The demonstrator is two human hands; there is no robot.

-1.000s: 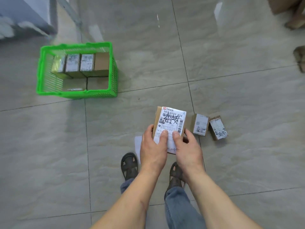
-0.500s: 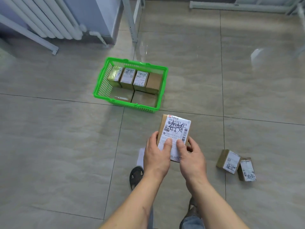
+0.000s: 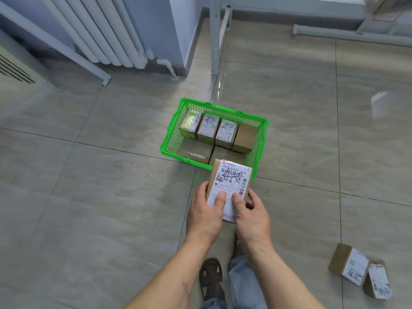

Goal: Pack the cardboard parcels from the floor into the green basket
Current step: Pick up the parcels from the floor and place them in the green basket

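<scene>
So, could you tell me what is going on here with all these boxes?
A person is packing parcels into a green basket on the floor. The left hand and right hand together hold a labelled parcel in front of the basket, which already holds several boxes. Two small parcels lie on the tiles to the right, not yet packed.

Held parcel [image 3: 230, 186] covers green basket [image 3: 171, 139] near-right rim and hides both hands' fingers beneath it. Label print [image 3: 231, 175] mostly unreadable. Forearms, sandal [image 3: 211, 279] cut off at bottom edge.
</scene>
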